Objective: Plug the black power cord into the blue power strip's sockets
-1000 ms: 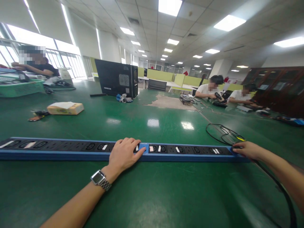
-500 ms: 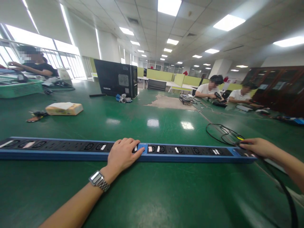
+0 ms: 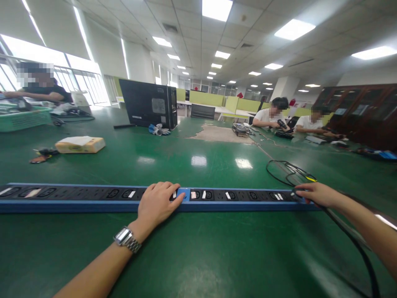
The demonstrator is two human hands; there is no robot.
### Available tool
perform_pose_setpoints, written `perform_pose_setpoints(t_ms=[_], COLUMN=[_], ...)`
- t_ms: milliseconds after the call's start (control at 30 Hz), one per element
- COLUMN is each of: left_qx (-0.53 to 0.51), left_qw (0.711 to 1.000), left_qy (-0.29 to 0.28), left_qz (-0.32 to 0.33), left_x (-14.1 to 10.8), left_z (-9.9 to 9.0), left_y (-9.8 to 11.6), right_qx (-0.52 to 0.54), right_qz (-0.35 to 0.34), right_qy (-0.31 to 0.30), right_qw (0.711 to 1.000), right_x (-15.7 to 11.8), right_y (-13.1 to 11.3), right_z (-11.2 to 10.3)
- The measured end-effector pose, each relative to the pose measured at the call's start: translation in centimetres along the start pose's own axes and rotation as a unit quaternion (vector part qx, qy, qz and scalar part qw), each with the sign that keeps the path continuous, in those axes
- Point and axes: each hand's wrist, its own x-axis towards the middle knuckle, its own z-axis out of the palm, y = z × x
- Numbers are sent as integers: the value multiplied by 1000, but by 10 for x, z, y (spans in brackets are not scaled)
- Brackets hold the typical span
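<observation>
A long blue power strip [image 3: 223, 205] with black sockets and small white labels lies across the green table before me. My left hand [image 3: 159, 203], below a silver wristwatch [image 3: 127, 239], grips the strip near its middle. Its fingers reach over the far edge and its thumb lies on a blue section. At the strip's right end my right hand [image 3: 314, 194] is closed in a pinch at another blue section. Something small and dark shows at its fingertips, too hidden to name. A black cable [image 3: 349, 231] runs from beneath this hand toward the lower right.
Behind my right hand lies a coiled black cable [image 3: 279, 171]. Farther back stand a tissue pack [image 3: 81, 145], a black computer case [image 3: 145, 103], gloves [image 3: 159, 130] and a green basket [image 3: 26, 120]. Three people sit around the table, one at left and two at right.
My right hand has moved left along the strip, from its end onto the blue section. My left hand keeps its place on the strip. The view has shifted slightly.
</observation>
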Motion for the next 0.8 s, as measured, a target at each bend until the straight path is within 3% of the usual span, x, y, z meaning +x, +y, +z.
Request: perform_pose_setpoints(t_ms=[233, 400, 567, 700, 800], left_qx=[-9, -14, -16, -18, -17], left_qw=[1000, 1000, 1000, 999, 1000], left_qy=[3, 9, 22, 26, 23], left_qz=[-1, -2, -1, -3, -3], left_x=[-1, -1, -2, -3, -3], left_z=[1, 3, 3, 2, 2], left_y=[-1, -3, -2, -1, -1], right_qx=[-93, -183, -140, -135, -127], right_qz=[14, -28, -34, -11, -18], right_qy=[-31, 12, 23, -3, 17], right_qw=[995, 983, 989, 991, 992], right_x=[1, 3, 1, 0, -8], right_y=[-20, -23, -16, -26, -47], right_z=[-5, 4, 7, -12, -34])
